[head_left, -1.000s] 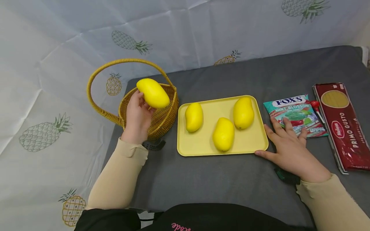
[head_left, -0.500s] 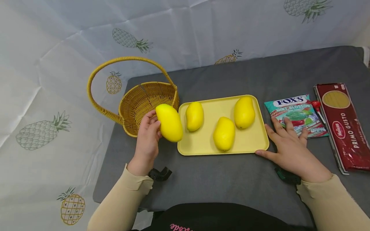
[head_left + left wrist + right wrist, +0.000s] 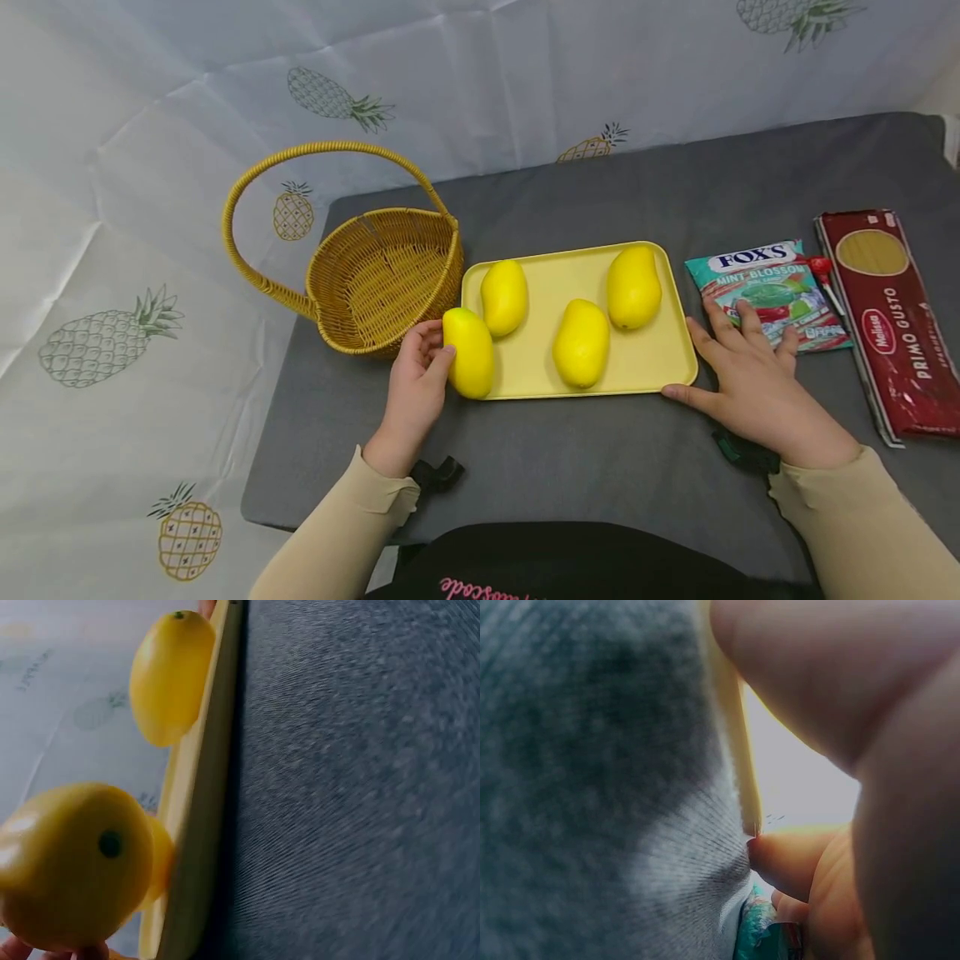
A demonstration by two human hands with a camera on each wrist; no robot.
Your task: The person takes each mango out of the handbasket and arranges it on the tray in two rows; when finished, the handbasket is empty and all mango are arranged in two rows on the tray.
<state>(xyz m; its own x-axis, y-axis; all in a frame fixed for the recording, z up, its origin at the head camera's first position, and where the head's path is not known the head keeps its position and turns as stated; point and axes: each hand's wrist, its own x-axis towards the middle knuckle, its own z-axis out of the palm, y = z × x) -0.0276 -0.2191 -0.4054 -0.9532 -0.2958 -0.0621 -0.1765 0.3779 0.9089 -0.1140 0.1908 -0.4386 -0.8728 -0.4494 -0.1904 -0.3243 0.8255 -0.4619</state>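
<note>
My left hand (image 3: 417,379) grips a yellow mango (image 3: 469,353) over the left front corner of a pale yellow tray (image 3: 525,385). In the left wrist view the held mango (image 3: 75,862) shows a dark spot at its end, with fingertips below it. Three more mangoes lie on the tray: one at the left (image 3: 504,297), one at the front middle (image 3: 581,343) and one at the right (image 3: 633,287). My right hand (image 3: 757,400) lies with spread fingers, thumb and index at the tray's right edge, other fingertips at a teal candy bag (image 3: 750,275).
A wicker basket (image 3: 375,283) with a tall arched handle stands left of the tray. On the right lie a red lollipop (image 3: 821,267) and a dark red spaghetti pack (image 3: 892,333). A pineapple-print curtain (image 3: 480,92) hangs behind the grey table (image 3: 570,458).
My left hand has carried the mango from over the basket, rightward and toward me, to the tray's left front corner. My right hand has stayed in place.
</note>
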